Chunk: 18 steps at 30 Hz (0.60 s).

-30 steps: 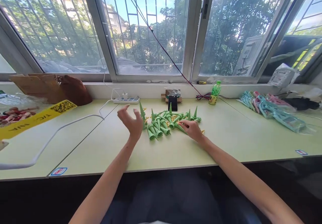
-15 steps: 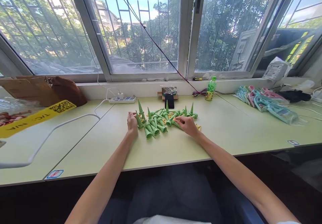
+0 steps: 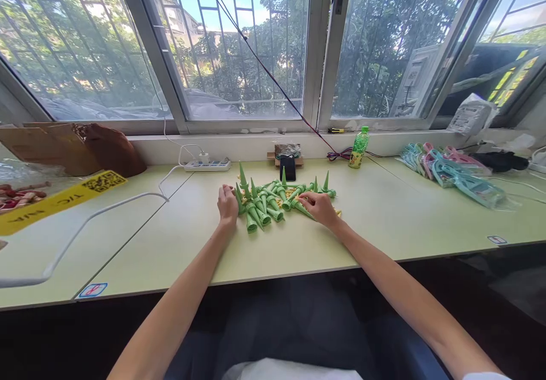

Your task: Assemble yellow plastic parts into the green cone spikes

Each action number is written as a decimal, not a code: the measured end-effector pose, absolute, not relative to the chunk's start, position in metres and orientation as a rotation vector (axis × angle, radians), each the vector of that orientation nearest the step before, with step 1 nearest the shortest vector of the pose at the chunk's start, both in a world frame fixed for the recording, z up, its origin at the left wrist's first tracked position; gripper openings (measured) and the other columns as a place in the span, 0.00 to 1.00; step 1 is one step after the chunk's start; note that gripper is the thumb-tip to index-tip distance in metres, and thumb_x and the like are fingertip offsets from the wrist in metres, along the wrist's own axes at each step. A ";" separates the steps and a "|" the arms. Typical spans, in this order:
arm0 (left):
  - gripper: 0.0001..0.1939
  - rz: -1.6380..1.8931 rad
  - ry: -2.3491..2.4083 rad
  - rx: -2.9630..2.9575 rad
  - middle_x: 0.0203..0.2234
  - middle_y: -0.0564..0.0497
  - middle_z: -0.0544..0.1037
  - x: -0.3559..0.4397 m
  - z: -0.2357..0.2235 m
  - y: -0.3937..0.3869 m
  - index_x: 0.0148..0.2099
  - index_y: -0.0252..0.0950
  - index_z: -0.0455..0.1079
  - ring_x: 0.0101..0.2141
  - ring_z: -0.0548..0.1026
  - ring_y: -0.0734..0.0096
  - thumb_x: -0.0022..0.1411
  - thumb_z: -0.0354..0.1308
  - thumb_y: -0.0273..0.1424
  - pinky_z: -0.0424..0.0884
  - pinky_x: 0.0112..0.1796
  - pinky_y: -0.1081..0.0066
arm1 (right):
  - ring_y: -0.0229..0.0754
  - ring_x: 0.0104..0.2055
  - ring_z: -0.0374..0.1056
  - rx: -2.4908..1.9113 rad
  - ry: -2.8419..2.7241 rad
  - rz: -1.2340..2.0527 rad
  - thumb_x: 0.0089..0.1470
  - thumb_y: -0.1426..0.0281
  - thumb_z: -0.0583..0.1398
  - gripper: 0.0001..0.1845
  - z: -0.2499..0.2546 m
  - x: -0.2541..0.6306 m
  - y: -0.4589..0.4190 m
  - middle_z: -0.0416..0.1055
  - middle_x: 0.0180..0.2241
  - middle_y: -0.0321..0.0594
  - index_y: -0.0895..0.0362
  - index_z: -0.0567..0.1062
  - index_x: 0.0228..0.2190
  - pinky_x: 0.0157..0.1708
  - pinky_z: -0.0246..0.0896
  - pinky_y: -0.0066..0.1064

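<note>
A heap of several green cone-shaped plastic spikes point(image 3: 273, 201) lies on the pale green table point(image 3: 384, 226), with small yellow pieces point(image 3: 290, 193) mixed in. My left hand point(image 3: 227, 204) rests at the heap's left edge, fingers curled around one green spike. My right hand point(image 3: 318, 206) sits on the heap's right side, fingers bent and pinched on another green spike lying there. A few spikes stand upright at the back of the heap.
A black phone point(image 3: 289, 168) leans behind the heap. A white power strip point(image 3: 207, 165) and its cable lie at the back left, a green bottle point(image 3: 358, 147) at the back right. Pastel hangers point(image 3: 452, 172) are piled far right; a brown bag point(image 3: 108, 149) and yellow tape point(image 3: 60, 198) sit left.
My left hand came down from the air onto the left edge of the heap and closed on a spike. My right hand stayed on the heap's right side.
</note>
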<state>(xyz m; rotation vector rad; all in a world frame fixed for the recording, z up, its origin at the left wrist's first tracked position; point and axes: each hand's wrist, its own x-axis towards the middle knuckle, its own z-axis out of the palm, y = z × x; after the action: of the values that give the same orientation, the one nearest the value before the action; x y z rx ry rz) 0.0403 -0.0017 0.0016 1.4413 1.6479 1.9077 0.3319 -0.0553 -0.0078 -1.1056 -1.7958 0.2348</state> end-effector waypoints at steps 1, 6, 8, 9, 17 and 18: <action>0.14 1.939 1.696 1.409 0.28 0.50 0.72 0.042 0.005 -0.005 0.33 0.38 0.64 0.28 0.69 0.70 0.69 0.44 0.38 0.66 0.32 0.70 | 0.35 0.19 0.55 -1.115 -1.783 0.229 0.58 0.56 0.58 0.20 -0.008 0.333 -0.055 0.66 0.17 0.34 0.60 0.81 0.33 0.24 0.51 0.27; 0.04 2.151 1.658 1.875 0.30 0.50 0.71 0.055 0.020 -0.028 0.38 0.36 0.65 0.28 0.68 0.72 0.63 0.51 0.30 0.65 0.32 0.71 | 0.35 0.18 0.52 -1.169 -1.726 0.198 0.58 0.56 0.58 0.21 -0.004 0.336 -0.054 0.59 0.14 0.31 0.60 0.81 0.33 0.24 0.50 0.28; 0.03 1.987 1.464 2.148 0.22 0.55 0.69 0.062 0.019 -0.036 0.37 0.36 0.66 0.21 0.65 0.76 0.62 0.53 0.29 0.63 0.28 0.74 | 0.35 0.18 0.51 -1.186 -1.713 0.186 0.58 0.57 0.57 0.21 -0.003 0.337 -0.055 0.58 0.14 0.30 0.61 0.81 0.33 0.24 0.50 0.28; 0.03 1.879 1.372 2.282 0.20 0.56 0.68 0.066 0.018 -0.039 0.35 0.37 0.67 0.20 0.63 0.77 0.62 0.53 0.29 0.63 0.27 0.75 | 0.35 0.18 0.51 -1.196 -1.709 0.184 0.58 0.57 0.57 0.21 -0.003 0.337 -0.055 0.58 0.14 0.30 0.61 0.81 0.33 0.24 0.50 0.28; 0.10 1.293 1.107 2.667 0.21 0.54 0.72 0.085 0.013 -0.055 0.33 0.37 0.74 0.22 0.67 0.76 0.64 0.55 0.34 0.64 0.28 0.74 | 0.36 0.18 0.53 -1.247 -1.733 0.200 0.58 0.58 0.57 0.19 -0.006 0.337 -0.052 0.61 0.15 0.32 0.60 0.81 0.34 0.25 0.51 0.28; 0.10 1.209 1.108 2.688 0.22 0.53 0.73 0.086 0.014 -0.056 0.34 0.37 0.75 0.24 0.69 0.75 0.64 0.55 0.35 0.65 0.29 0.74 | 0.36 0.19 0.53 -1.243 -1.738 0.204 0.58 0.59 0.57 0.19 -0.006 0.337 -0.052 0.61 0.15 0.32 0.60 0.81 0.33 0.25 0.51 0.28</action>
<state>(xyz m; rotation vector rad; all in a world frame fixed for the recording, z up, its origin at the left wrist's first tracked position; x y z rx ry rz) 0.0860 -0.0563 0.0136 2.6884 1.1081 1.2091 0.3367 -0.0520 -0.0059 -1.2427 -1.7383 0.2040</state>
